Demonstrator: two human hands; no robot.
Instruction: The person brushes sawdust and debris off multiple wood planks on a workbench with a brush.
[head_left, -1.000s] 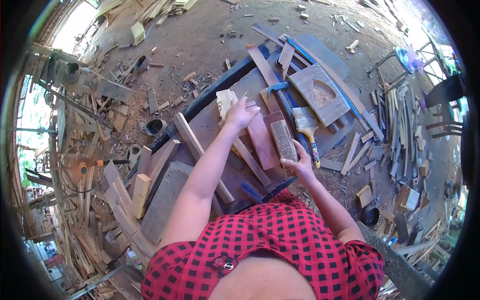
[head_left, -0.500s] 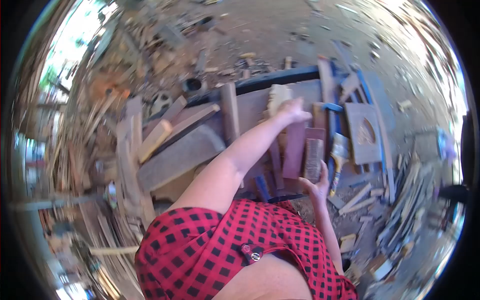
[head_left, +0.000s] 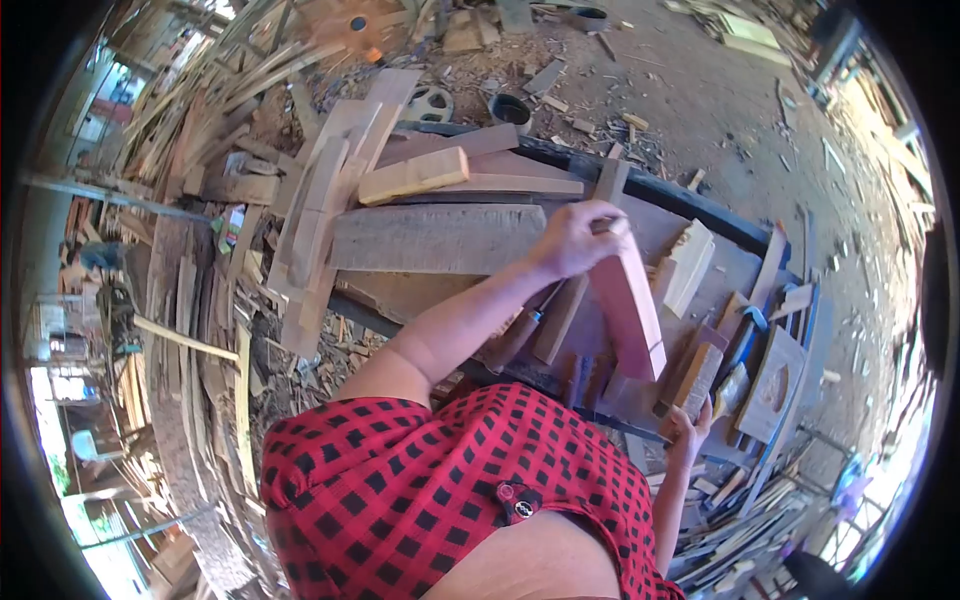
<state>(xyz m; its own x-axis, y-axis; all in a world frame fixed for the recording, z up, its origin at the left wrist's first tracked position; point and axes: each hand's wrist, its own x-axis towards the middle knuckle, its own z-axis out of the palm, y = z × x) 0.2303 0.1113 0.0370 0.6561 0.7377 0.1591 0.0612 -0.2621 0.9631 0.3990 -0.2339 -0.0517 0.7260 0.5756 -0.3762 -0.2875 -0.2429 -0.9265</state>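
My left hand [head_left: 585, 240] grips the upper end of a reddish wooden board [head_left: 625, 315], which is raised and tilted above the worktable [head_left: 680, 215]. Lower right, the fingers of my right hand [head_left: 688, 425] close on the near end of a brown block with a rough, ribbed face [head_left: 698, 378]; its exact kind I cannot make out. A paintbrush [head_left: 733, 388] lies just right of that block. Beyond the raised board is a pale piece of wood with a shaped edge [head_left: 690, 268]. A panel with a carved oval [head_left: 773, 385] lies farther right.
A wide grey plank [head_left: 435, 238] and a light timber block [head_left: 413, 176] lie on the table's left. Long boards [head_left: 325, 210] stick out past that end. A dark pot [head_left: 510, 112] and a wheel-like disc [head_left: 428, 105] stand on the littered ground beyond. Scrap wood [head_left: 190, 330] is piled at left.
My left hand has taken hold of the reddish board and lifted it off the table, drawing it back toward me. My right hand still holds the ribbed block. The view has turned.
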